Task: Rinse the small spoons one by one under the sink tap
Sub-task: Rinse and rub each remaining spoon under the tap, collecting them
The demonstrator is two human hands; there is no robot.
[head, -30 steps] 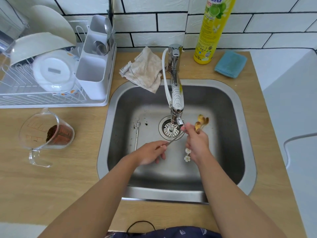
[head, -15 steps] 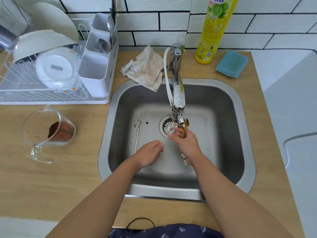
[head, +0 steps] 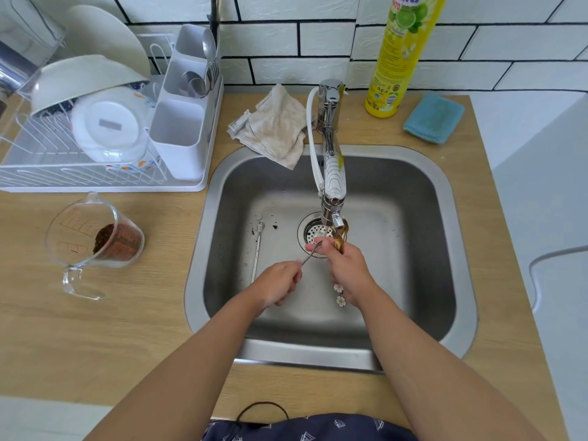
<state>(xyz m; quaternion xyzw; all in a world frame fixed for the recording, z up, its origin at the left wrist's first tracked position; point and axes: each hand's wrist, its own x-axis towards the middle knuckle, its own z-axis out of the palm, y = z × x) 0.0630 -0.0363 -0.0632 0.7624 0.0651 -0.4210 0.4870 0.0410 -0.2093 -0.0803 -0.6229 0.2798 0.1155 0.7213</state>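
Note:
My left hand (head: 276, 286) grips the handle of a small silver spoon (head: 310, 254); its bowl reaches up under the tap spout (head: 334, 214). My right hand (head: 345, 265) touches that bowl with its fingertips while holding a bunch of golden spoons (head: 342, 237) whose white flower-shaped handle ends (head: 339, 296) hang below the palm. Another thin silver spoon (head: 257, 249) lies on the floor of the steel sink (head: 423, 192), left of the drain (head: 313, 232). Running water is hard to make out.
A white dish rack (head: 95, 183) with bowls and a cutlery holder (head: 181, 128) stands at the back left. A glass measuring jug (head: 92, 243) with brown grounds sits left of the sink. A beige cloth (head: 276, 128), yellow detergent bottle (head: 401, 55) and blue sponge (head: 434, 117) lie behind.
My right hand has brought the golden spoons in from the right to just under the spout. The left hand keeps its hold on the silver spoon's handle and has shifted slightly left.

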